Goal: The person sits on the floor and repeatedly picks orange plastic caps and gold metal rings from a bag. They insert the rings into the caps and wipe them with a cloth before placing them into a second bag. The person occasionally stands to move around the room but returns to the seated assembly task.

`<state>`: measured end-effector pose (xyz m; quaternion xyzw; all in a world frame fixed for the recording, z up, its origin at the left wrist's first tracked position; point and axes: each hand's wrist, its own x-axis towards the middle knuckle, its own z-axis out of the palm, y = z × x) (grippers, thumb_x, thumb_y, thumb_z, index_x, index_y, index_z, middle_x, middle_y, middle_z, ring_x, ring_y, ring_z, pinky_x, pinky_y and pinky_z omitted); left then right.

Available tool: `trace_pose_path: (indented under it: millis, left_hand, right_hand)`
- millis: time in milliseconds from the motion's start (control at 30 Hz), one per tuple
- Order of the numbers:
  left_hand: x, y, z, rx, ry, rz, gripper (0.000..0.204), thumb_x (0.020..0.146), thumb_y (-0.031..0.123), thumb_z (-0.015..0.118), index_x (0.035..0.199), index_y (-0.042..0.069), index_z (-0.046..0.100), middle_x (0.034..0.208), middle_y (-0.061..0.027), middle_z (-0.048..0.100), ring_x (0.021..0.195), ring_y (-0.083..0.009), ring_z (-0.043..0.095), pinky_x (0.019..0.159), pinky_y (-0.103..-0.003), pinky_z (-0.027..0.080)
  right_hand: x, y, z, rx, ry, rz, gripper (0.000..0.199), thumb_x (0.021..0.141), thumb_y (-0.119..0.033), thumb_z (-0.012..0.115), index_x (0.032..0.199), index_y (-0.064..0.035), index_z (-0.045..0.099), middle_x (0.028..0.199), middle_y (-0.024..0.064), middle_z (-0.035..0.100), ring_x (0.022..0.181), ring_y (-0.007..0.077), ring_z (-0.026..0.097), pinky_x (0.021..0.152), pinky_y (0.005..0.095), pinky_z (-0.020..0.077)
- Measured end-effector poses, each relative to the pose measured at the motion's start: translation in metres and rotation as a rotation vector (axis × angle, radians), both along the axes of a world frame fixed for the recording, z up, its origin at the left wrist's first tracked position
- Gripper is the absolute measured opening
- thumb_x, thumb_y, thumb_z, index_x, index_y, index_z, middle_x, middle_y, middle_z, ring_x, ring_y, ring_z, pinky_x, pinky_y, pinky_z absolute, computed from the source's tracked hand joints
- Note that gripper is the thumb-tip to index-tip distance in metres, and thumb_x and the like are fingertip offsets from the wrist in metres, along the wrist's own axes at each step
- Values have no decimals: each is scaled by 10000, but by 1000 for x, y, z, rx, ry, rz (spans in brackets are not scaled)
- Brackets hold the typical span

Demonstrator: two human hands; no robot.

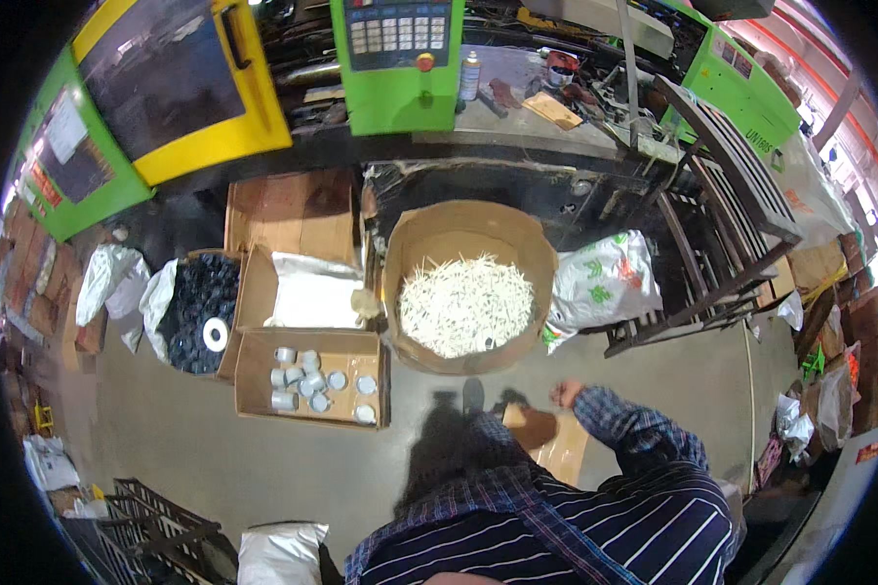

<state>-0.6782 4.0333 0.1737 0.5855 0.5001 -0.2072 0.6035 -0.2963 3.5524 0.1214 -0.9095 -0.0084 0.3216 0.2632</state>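
My right hand point(564, 393) reaches out from a plaid sleeve over the floor, near a flat brown cardboard sheet point(562, 458). Its fingers look curled in, and nothing shows in them. My left hand is out of sight. Ahead stands a large round cardboard container point(397, 255) with many thin white plastic pieces point(468, 304) heaped in it. To its left, an open cardboard box point(312, 415) holds several grey-white cylindrical parts point(312, 375). A white and green sack point(607, 285) leans at the container's right.
Black parts point(201, 302) and a white ring point(216, 334) fill a box at left. Behind stands a green machine with a control panel point(400, 58) and yellow door point(180, 83). A dark metal rack point(717, 210) stands right; a white sack point(283, 556) lies at lower left.
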Motion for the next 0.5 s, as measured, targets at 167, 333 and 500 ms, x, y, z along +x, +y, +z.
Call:
trace_pose_path:
  millis: [167,333,500]
  left_hand:
    - [98,-15,5,3,109,81,177,963,143,624,1094,31,666,922,-95,689,803,-192,650,719,-304,544]
    - [169,-30,11,-3,181,169,177,965,140,621,1098,30,663,927,-96,689,812,-194,656,721,-306,548]
    - [211,-43,17,-4,232,240,178,967,137,618,1102,29,659,932,-97,689,820,-195,661,722,-309,551]
  right_hand:
    - [276,36,64,-23,-456,-72,312,843,-337,666,778,-37,722,699,131,705,637,184,686,611,338,534]
    - [493,50,152,560,-556,-590,313,875,-287,676,840,23,702,698,100,685,611,179,641,600,352,521]
    - [649,45,187,328,-691,-796,359,854,-310,738,866,43,672,689,129,671,635,194,643,563,360,497]
